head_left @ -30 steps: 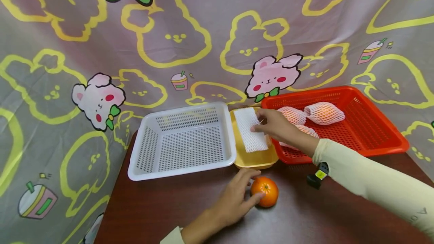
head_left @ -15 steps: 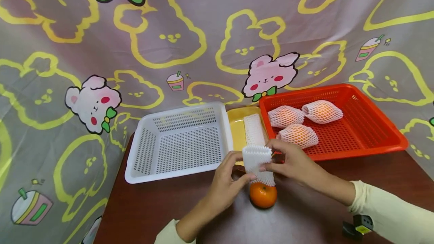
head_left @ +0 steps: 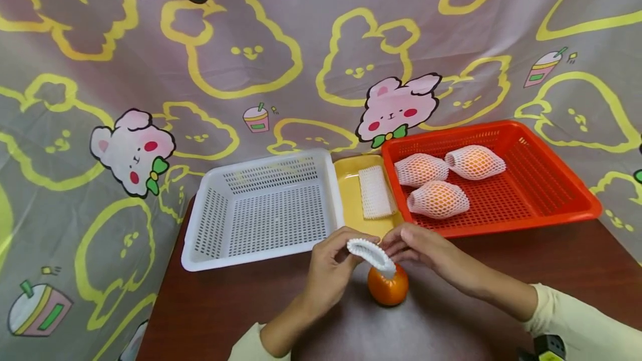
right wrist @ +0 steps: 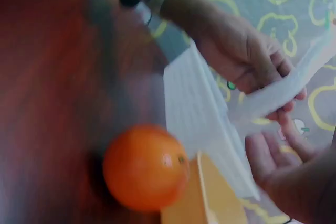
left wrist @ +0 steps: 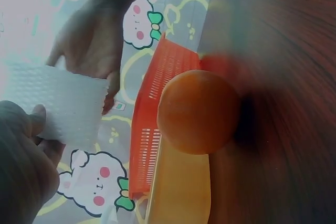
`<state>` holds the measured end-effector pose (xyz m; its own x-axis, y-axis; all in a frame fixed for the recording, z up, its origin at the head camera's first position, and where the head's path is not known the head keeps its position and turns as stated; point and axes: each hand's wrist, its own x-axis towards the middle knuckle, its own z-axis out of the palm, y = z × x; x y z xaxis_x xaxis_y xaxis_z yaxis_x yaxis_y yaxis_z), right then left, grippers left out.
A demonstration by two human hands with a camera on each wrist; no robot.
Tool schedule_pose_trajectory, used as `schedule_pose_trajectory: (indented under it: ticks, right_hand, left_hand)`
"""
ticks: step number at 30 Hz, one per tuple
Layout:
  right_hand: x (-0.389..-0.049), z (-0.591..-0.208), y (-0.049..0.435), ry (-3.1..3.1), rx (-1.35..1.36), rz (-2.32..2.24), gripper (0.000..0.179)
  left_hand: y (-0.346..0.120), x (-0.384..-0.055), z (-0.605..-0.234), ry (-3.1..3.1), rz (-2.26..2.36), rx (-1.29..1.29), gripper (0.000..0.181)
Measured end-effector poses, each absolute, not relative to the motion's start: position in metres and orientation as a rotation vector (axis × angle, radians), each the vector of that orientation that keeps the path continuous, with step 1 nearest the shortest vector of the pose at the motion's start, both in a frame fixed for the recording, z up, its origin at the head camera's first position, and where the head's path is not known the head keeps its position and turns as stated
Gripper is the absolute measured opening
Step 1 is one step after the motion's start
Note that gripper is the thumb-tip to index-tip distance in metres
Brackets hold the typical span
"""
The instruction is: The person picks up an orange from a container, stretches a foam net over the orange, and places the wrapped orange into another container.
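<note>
My left hand (head_left: 333, 269) pinches a white foam net sleeve (head_left: 370, 255), its near end gaping into an oval. My right hand (head_left: 431, 252) is just right of the sleeve with loosely bent fingers, its fingertips close to the sleeve's far side. In the left wrist view the sleeve (left wrist: 68, 103) hangs flat from the left thumb and fingers, and the right hand (left wrist: 94, 43) is partly behind it. An orange fruit (head_left: 388, 287) rests on the dark wood table, directly below the sleeve, which overlaps its top in the head view.
A yellow tray (head_left: 351, 210) behind the hands holds another flat foam net sleeve (head_left: 376, 194). To its left is a white plastic basket (head_left: 263, 255); to its right, a red basket (head_left: 551, 219) with 3 net-wrapped orange fruits (head_left: 441, 199). A patterned cloth (head_left: 301, 43) hangs behind.
The right hand brought a foam sleeve from the yellow tray to above the fruit. The left hand moved from beside the fruit and took the sleeve, tilting its opening upward; the right fingers loosened from it.
</note>
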<state>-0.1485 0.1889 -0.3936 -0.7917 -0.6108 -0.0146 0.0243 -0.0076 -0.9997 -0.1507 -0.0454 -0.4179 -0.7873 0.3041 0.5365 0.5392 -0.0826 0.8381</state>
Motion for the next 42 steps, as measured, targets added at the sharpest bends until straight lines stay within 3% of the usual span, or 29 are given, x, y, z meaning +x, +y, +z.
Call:
schedule_pose_trajectory:
  ticks: [3, 8, 18, 26, 42]
  right_hand:
    - [-0.149, -0.394, 0.187, 1.747, -0.419, -1.839, 0.050]
    - [-0.149, -0.399, 0.183, 1.618, -0.219, -1.847, 0.051]
    - [-0.149, -0.406, 0.179, 1.516, -0.174, -1.850, 0.058]
    - [-0.149, -0.414, 0.180, 1.186, -0.098, -1.951, 0.021]
    - [-0.152, -0.419, 0.177, 1.057, -0.162, -1.948, 0.022]
  left_hand:
    - [-0.045, -0.152, -0.416, -2.019, -1.885, -0.987, 0.019]
    - [-0.044, -0.153, -0.416, -1.992, -1.790, -1.064, 0.021]
    - [-0.043, -0.152, -0.416, -1.966, -1.723, -1.114, 0.018]
    - [-0.042, -0.153, -0.417, -1.962, -1.678, -1.103, 0.022]
    - [-0.044, -0.152, -0.415, -1.994, -1.708, -1.096, 0.025]
